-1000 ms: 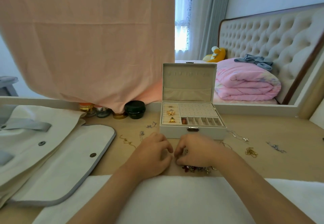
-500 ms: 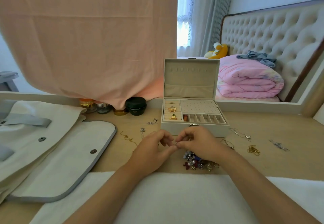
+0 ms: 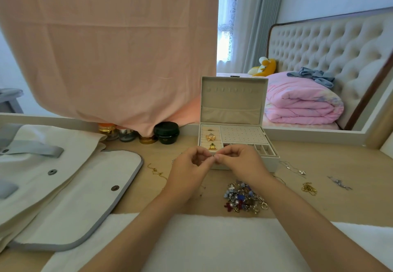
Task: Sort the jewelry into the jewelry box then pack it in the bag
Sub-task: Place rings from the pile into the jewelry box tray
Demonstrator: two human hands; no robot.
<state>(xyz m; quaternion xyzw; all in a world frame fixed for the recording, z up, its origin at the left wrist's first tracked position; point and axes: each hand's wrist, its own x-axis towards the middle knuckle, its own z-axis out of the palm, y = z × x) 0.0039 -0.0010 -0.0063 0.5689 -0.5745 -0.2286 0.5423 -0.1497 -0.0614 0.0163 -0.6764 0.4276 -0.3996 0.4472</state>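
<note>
Hanging over the upper left, a pink cloth (image 3: 106,48) drops to the back edge of the wooden surface (image 3: 329,203). A white bag (image 3: 63,188) with grey trim and snap buttons lies flat on the left of the surface, its flap spread toward the middle. A white towel (image 3: 202,242) covers the near edge, under both forearms. The jewelry box (image 3: 234,105) stands at the middle back, lid upright.

Directly in front of the box, the left hand (image 3: 189,171) and right hand (image 3: 242,164) meet fingertip to fingertip. The fingers of both are curled, and together they pinch one small piece (image 3: 213,157), too tiny to tell what kind.

A pile of jewelry (image 3: 244,197) in blue, red and silver lies on the surface just beside the right wrist, between the box and the towel. A row of small jars (image 3: 167,132) sits at the back, partly under the cloth's hem.

A gold chain (image 3: 156,170) lies between the bag and the left hand. To the right of the box is a silver necklace (image 3: 295,168), then a gold tangle (image 3: 309,188) and a silver trinket (image 3: 339,182), each apart from the others.

In the box's left slots sit a gold bow ring (image 3: 211,138) and, nearer, a green-stone ring (image 3: 212,146).
</note>
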